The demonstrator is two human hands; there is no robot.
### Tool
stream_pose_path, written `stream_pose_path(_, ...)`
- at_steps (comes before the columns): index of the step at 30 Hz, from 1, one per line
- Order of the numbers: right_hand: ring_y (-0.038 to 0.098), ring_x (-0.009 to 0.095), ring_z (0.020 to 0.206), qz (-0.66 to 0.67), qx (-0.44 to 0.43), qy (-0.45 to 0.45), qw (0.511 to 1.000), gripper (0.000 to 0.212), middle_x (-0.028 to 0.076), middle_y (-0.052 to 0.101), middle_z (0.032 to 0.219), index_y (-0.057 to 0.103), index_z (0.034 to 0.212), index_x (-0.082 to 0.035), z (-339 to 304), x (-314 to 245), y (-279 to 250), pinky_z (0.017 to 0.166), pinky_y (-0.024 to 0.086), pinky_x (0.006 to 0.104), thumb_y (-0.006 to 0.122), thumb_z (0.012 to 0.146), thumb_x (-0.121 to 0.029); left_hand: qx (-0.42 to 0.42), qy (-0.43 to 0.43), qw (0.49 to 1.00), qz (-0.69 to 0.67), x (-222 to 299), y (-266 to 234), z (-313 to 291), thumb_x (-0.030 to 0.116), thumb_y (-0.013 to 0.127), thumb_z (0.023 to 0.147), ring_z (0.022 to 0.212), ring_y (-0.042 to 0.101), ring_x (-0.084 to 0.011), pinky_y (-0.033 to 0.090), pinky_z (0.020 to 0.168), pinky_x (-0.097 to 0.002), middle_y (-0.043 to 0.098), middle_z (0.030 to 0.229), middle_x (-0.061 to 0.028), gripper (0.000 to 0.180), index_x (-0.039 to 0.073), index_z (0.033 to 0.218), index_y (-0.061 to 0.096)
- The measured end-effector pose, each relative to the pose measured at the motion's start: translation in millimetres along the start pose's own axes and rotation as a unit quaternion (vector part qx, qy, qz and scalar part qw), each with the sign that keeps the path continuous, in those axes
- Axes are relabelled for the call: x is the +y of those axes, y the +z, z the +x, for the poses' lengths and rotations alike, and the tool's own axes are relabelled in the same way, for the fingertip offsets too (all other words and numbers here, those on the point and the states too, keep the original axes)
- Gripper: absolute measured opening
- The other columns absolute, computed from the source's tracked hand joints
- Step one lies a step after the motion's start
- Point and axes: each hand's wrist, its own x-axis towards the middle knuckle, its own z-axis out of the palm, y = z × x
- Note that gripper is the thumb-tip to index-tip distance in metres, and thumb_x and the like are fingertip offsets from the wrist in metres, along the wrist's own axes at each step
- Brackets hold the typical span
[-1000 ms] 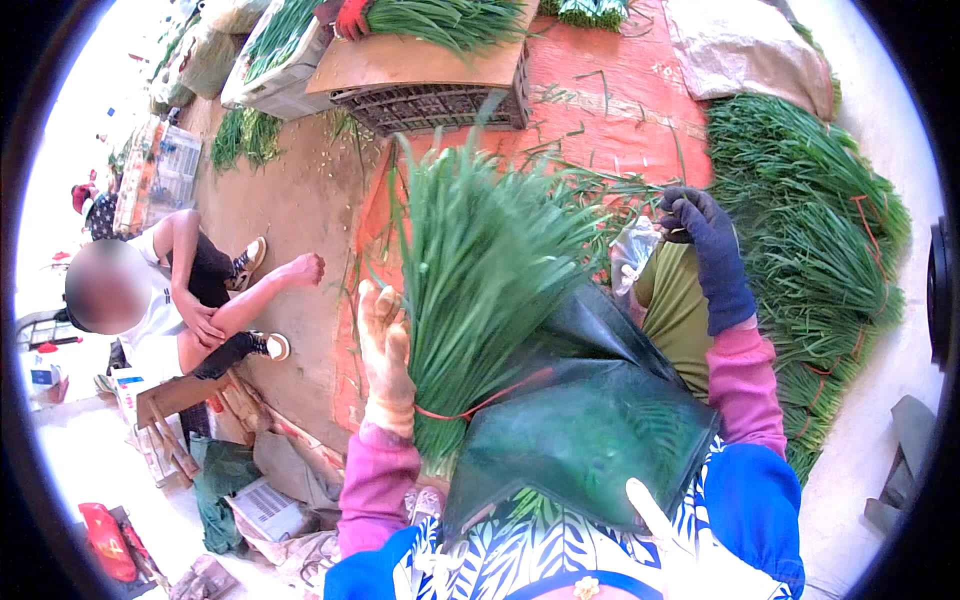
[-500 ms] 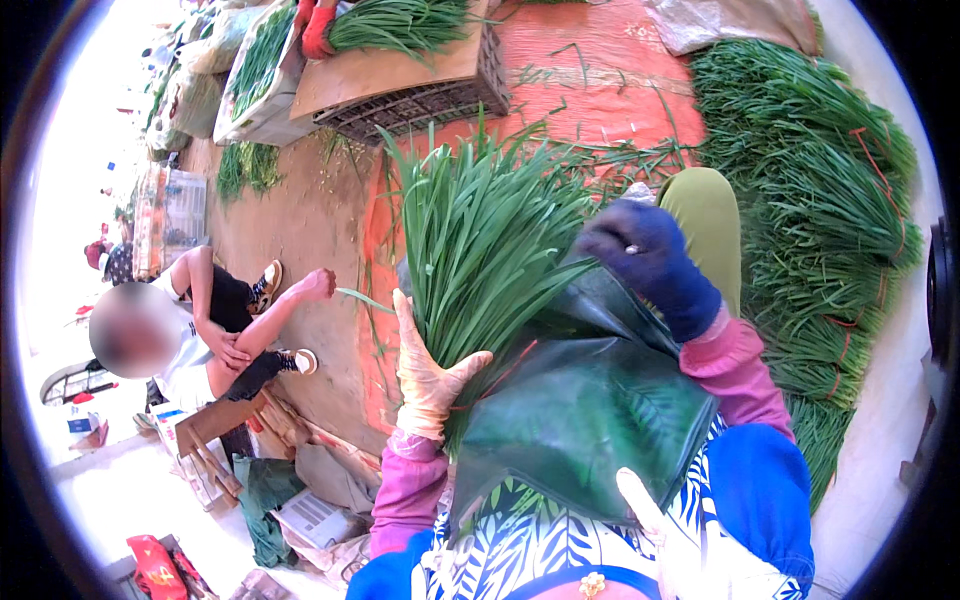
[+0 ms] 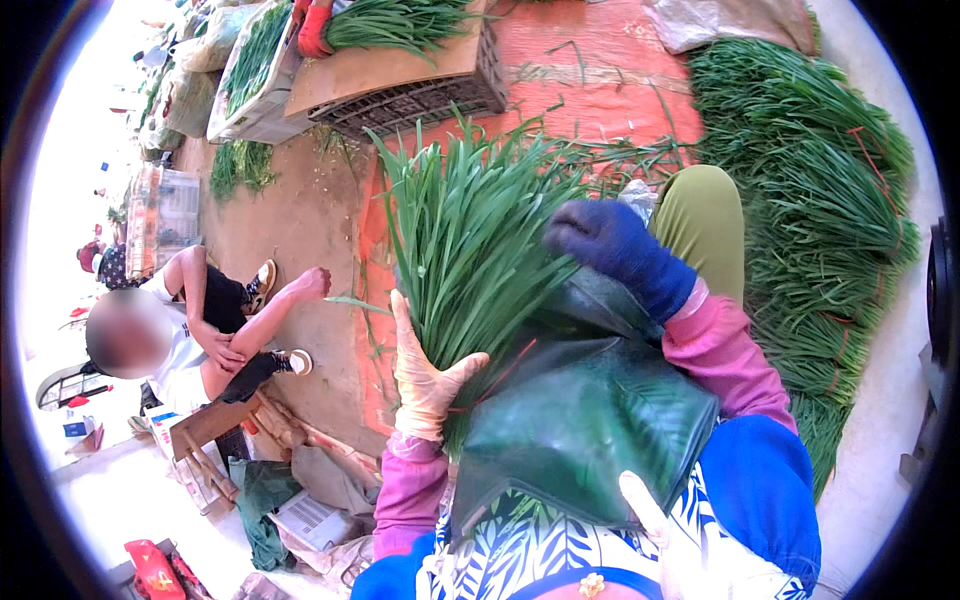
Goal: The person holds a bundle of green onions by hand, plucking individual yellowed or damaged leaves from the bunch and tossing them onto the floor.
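My left hand [image 3: 425, 385], in a cream glove, grips a big bunch of garlic chives [image 3: 480, 240] low down, with fingers and thumb spread round its left side. The long green leaves fan out away from me. A thin red tie [image 3: 505, 375] crosses the stalks beside that thumb. My right hand [image 3: 595, 238], in a dark blue knitted glove, is curled closed at the bunch's right edge. Whatever it may hold is hidden and slightly blurred. Under the bunch, a dark green plastic sheet [image 3: 590, 430] lies over my lap.
Tied bundles of chives [image 3: 800, 200] are heaped along the right. Ahead, a board on a dark crate [image 3: 430, 100] carries more chives, beside a red glove [image 3: 315, 30]. A person [image 3: 190, 330] sits at the left. An orange mat [image 3: 600, 80] bears loose leaves.
My right hand has moved left, closer to the leaves, its fingers now curled tighter. My left hand keeps its hold on the bunch.
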Motion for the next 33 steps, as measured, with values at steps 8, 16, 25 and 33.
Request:
stream_pose_path(8, 0.059, 0.024, 0.057, 0.109, -0.023, -0.024, 0.994, 0.024, 0.009, 0.059, 0.064, 0.062, 0.089, -0.007, 7.3, 14.2, 30.2, 0.051, 0.045, 0.0378, 0.057, 0.086, -0.031, -0.004, 0.004, 1.0, -0.02, -3.2, -0.5, 2.2, 0.013, 0.087, 0.05, 0.131, 0.035, -0.0291, 0.029, 0.108, -0.035, 0.03, 0.145, -0.0224, 0.129, 0.008, 0.148, 0.003)
stream_pose_path(16, 0.056, 0.008, 0.058, 0.408, 0.217, 0.112, 0.88, 0.039, 0.005, 0.062, 0.084, 0.051, 0.121, 0.0, -19.9, 30.9, -64.3, 0.052, 0.048, 0.0217, 0.049, 0.095, -0.029, 0.08, 0.05, 0.992, 0.085, -0.1, -10.0, -28.6, 0.024, 0.089, 0.054, 0.137, 0.021, -0.0315, 0.02, 0.112, -0.0393, 0.016, 0.15, -0.0186, 0.127, -0.001, 0.145, 0.003)
stream_pose_path(25, 0.054, 0.005, 0.059, 0.358, 0.204, 0.125, 0.903, 0.032, 0.004, 0.062, 0.085, 0.049, 0.122, -0.002, -42.8, 41.2, -48.2, 0.054, 0.045, 0.0184, 0.051, 0.093, -0.017, -0.013, -0.044, 0.978, 0.203, 1.5, -1.9, -34.1, 0.026, 0.089, 0.046, 0.13, 0.033, -0.0359, 0.028, 0.108, -0.0417, 0.028, 0.142, -0.0238, 0.133, -0.001, 0.144, 0.003)
stream_pose_path(33, 0.052, 0.005, 0.06, 0.376, 0.143, 0.17, 0.9, 0.028, 0.002, 0.06, 0.081, 0.053, 0.116, -0.003, -50.6, 50.1, -41.1, 0.053, 0.042, 0.0181, 0.051, 0.092, -0.018, -0.238, -0.239, 0.867, -0.366, 11.2, -88.7, 12.4, 0.005, 0.072, 0.053, 0.101, 0.059, -0.0225, 0.045, 0.091, -0.0345, 0.06, 0.113, -0.0108, 0.079, -0.001, 0.127, 0.046)
